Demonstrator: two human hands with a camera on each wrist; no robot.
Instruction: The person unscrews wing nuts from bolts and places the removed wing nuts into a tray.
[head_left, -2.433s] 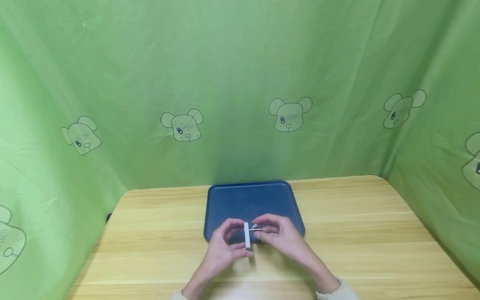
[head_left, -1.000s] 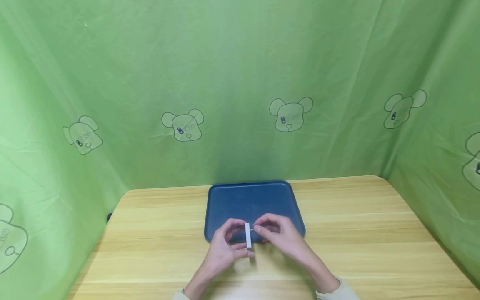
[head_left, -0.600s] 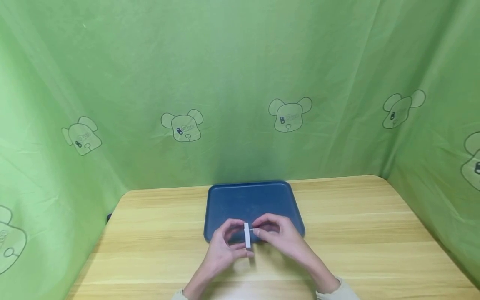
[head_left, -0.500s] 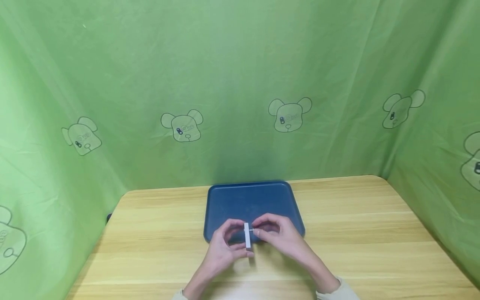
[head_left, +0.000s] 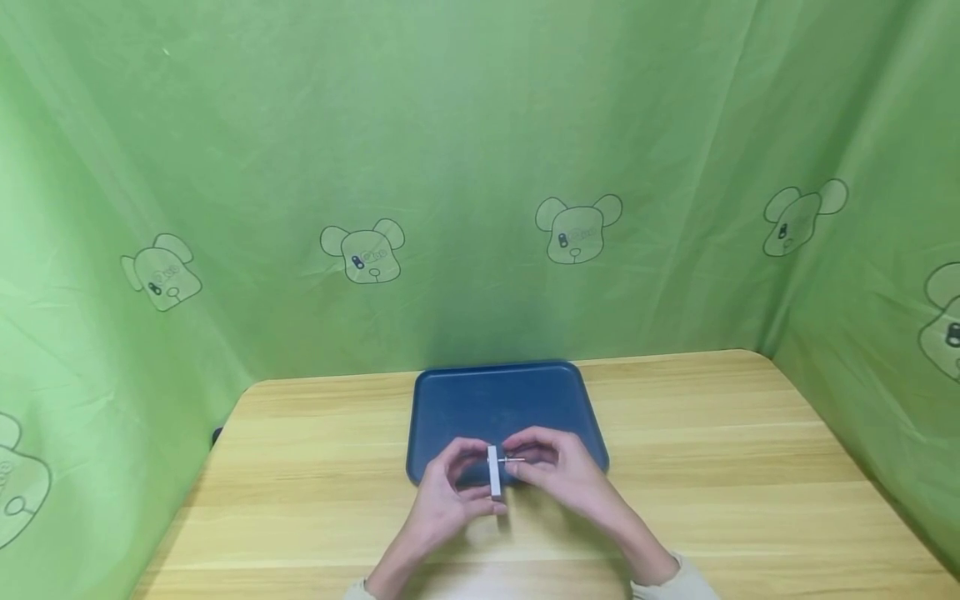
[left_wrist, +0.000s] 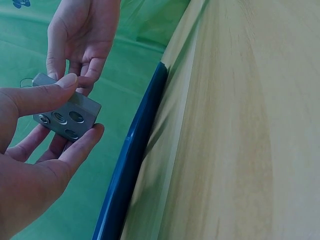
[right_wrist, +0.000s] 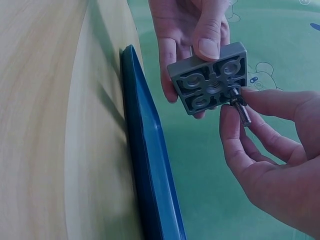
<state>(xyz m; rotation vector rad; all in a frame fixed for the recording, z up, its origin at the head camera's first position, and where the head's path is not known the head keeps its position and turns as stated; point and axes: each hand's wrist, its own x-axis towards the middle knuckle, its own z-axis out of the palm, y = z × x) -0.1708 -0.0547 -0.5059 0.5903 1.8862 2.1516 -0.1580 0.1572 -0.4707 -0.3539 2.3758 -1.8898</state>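
A square grey metal block point(head_left: 495, 475) with several round holes is held on edge in the air, over the tray's near side. My left hand point(head_left: 442, 497) grips it, thumb on one edge and fingers on the opposite one. In the right wrist view, a threaded bolt point(right_wrist: 244, 116) sticks out of one corner hole of the block's ribbed face. Thumb and finger of my right hand point(right_wrist: 280, 167) pinch a small dark nut point(right_wrist: 234, 100) at the bolt, close against the block. Those fingertips partly hide the nut's shape. The bolt's head point(left_wrist: 44, 119) shows on the other face.
A blue tray point(head_left: 498, 400) lies on the wooden table point(head_left: 697, 450), behind and beneath the hands. Green curtain point(head_left: 465, 150) with printed bear heads encloses the table at the back and both sides.
At 2.4 s ago the nut showed farther out along the bolt; now it sits nearer the block. My right fingers closed over the bolt, then parted slightly, baring its end. The left hand kept still.
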